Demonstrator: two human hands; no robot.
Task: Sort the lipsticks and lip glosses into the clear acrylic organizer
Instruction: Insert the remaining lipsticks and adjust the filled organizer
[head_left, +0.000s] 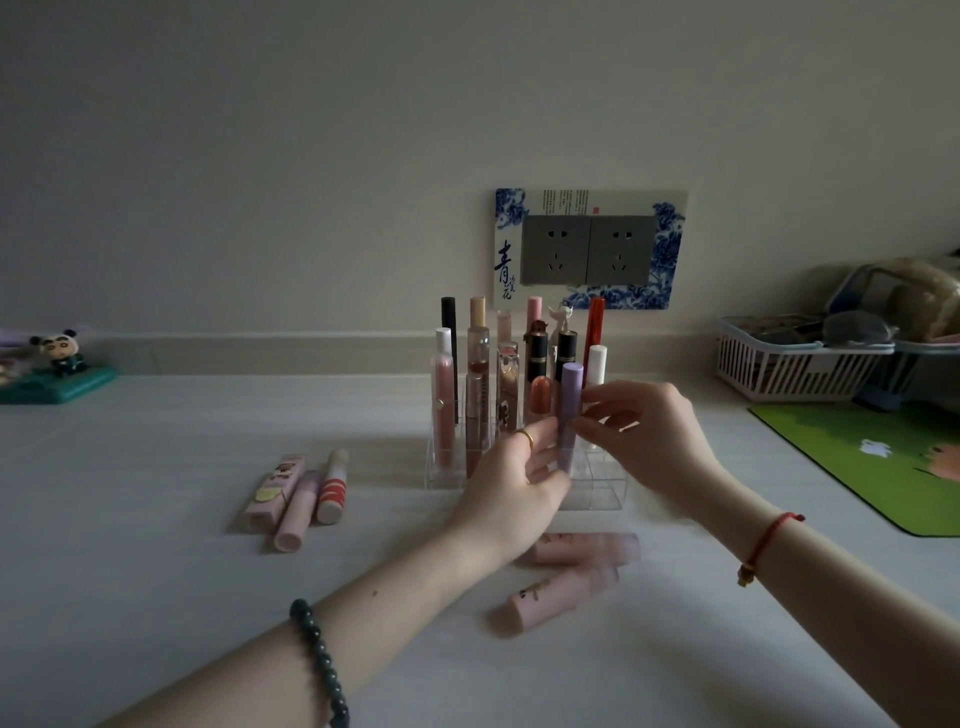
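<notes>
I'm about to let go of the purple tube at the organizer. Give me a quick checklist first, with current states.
1. Grip: left hand and right hand both pinch the purple tube: ok.
2. Purple tube upright: ok.
3. Its base seated in a slot: hidden behind the left hand: cannot tell.
4. Free slots in the organizer, front right: ok.
5. Neighbours upright, orange lipstick and white tube: ok.
6. Everything sorted: three tubes lie loose at left, two pink tubes in front: not ok.
</notes>
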